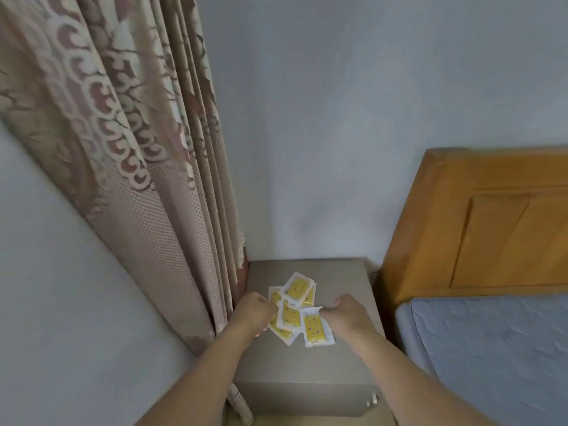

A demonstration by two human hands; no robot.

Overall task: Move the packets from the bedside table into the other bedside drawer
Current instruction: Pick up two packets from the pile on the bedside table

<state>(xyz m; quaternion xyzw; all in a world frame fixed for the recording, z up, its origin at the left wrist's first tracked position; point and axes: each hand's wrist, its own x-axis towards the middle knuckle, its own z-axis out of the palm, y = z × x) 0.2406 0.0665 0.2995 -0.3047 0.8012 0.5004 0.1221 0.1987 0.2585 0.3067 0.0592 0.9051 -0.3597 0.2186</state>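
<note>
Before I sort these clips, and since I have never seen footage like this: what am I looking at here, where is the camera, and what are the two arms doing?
There is no machine. A person wears one wide-angle camera on the head, so you look forward and down along their bare arms.

In front stands a grey bedside table in a corner, with a patterned curtain on the left and a wooden headboard and blue mattress on the right.

On the table top lies a loose pile of yellow packets with white edges, some overlapping.

The left hand rests on the pile's left edge; how it grips is hidden. The right hand pinches the top corner of the nearest packet. The packets have not left the table, and the other drawer is out of view.
</note>
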